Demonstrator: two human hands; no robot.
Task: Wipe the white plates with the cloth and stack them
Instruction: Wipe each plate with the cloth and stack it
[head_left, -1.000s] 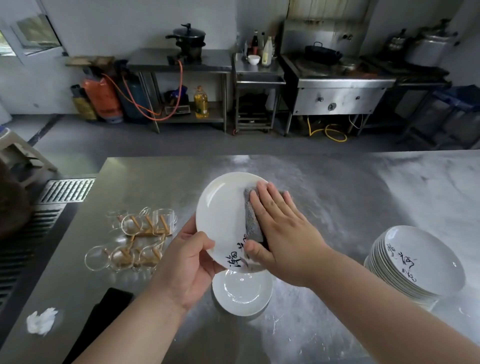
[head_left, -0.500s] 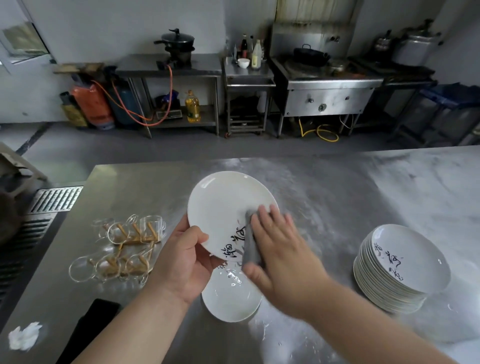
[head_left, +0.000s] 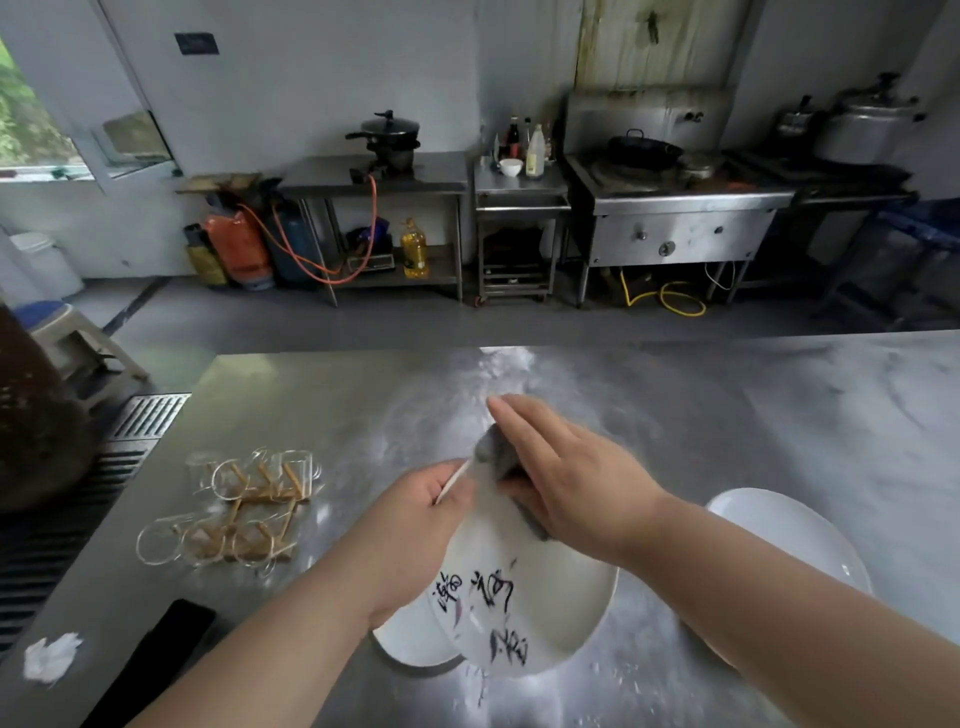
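**Cloth pressing on the rim of a tilted plate**

Head view: the left hand (head_left: 415, 525) is gripping a white plate (head_left: 535, 587) by its far left rim, with thumb and fingers clamped on the edge. It is holding the plate tilted above the steel table (head_left: 701, 415). Black brush lettering is showing on the plate's near half.

The right hand (head_left: 576, 488) is lying across the plate's upper edge, its fingers (head_left: 519, 421) straight and close together. It is pressing the grey cloth (head_left: 496, 452) onto the rim — the cloth is bunching under the index finger and palm, just beside the left hand's fingertips.

A second plate (head_left: 410, 644) is lying flat on the table, directly under the held one. A stack of plates (head_left: 779, 525) is sitting to the right, partly behind the right forearm.

Left of the hands, glass cups (head_left: 249, 509) are resting on the table. A crumpled tissue (head_left: 49, 657) and a black object (head_left: 156, 654) are lying near the front left corner.
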